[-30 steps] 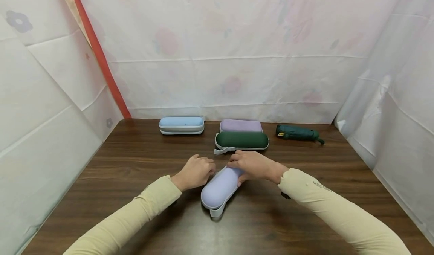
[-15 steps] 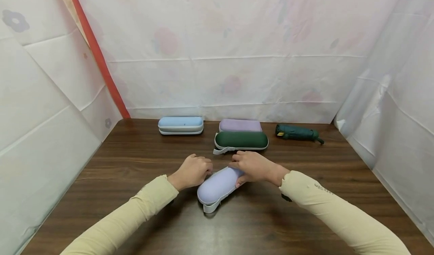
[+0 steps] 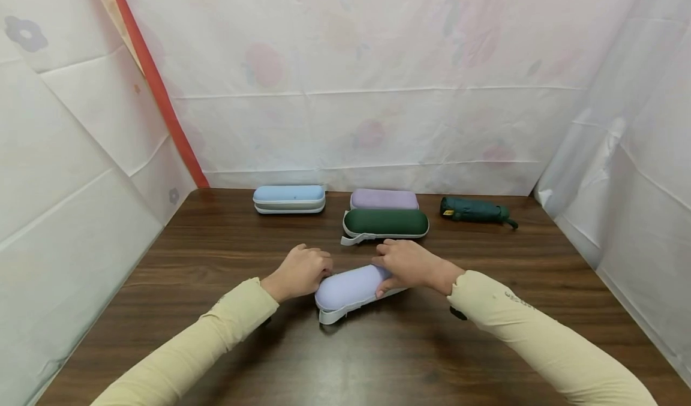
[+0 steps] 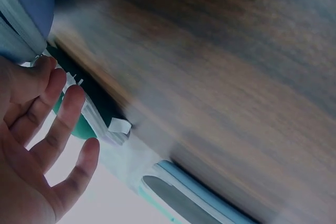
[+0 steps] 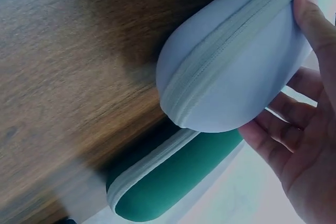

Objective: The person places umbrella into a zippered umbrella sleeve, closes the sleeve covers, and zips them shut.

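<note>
A lavender zippered hard case (image 3: pixel 348 287) with a pale wrist strap lies slightly slanted on the brown table, between both hands. My right hand (image 3: pixel 414 266) grips its right end, thumb on the near side and fingers over the far side; the right wrist view shows that rounded end and its zipper band. At the case's left end, my left hand (image 3: pixel 302 270) pinches a small metal zipper pull (image 4: pixel 38 57) between thumb and index finger, its other fingers spread apart. A thin dark line runs along the zipper band (image 4: pixel 21 14) there.
Behind the hands lies a dark green zippered case (image 3: pixel 385 222) with a grey strap, a purple case (image 3: pixel 384 199) right behind it. A light blue case (image 3: pixel 289 199) stands back left, a folded dark green umbrella (image 3: pixel 475 210) back right. White patterned sheets (image 3: pixel 345 94) enclose the table.
The lavender case has turned from a steep diagonal to lie more crosswise, its strap end swinging left and away. My left hand has shifted slightly left; the right hand keeps its grip.
</note>
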`<control>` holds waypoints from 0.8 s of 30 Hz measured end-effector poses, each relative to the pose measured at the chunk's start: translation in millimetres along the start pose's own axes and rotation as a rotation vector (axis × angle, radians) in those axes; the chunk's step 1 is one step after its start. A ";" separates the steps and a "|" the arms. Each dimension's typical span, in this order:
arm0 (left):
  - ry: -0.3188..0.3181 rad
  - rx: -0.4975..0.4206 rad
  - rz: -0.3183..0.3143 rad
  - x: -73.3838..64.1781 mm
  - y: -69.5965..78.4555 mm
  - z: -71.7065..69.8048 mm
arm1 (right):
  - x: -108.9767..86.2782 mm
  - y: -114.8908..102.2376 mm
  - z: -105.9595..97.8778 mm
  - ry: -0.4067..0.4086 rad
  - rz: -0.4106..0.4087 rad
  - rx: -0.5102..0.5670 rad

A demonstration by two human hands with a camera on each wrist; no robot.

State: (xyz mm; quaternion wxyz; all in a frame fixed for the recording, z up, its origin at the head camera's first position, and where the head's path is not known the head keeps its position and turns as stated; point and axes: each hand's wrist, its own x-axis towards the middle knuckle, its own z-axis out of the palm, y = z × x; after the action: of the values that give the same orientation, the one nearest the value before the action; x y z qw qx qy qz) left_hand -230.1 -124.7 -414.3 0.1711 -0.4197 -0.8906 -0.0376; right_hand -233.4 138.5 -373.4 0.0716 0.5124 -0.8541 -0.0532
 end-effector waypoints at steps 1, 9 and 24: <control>0.003 0.001 0.001 -0.5 -0.4 0.2 | -0.9 0.0 0.3 0.004 0.000 0.000; 0.054 -0.019 0.018 -1.9 -0.3 -0.5 | -11.1 -0.4 10.0 0.080 0.014 0.010; 0.081 0.178 0.135 -2.5 -0.4 -0.7 | -18.9 -3.9 9.6 0.067 0.100 0.037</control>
State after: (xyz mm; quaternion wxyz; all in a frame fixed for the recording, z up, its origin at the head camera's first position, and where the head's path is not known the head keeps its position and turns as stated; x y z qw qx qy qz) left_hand -228.7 -126.9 -414.5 0.2458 -0.4602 -0.8523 0.0362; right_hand -223.0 153.4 -384.7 0.0933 0.4719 -0.8766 -0.0167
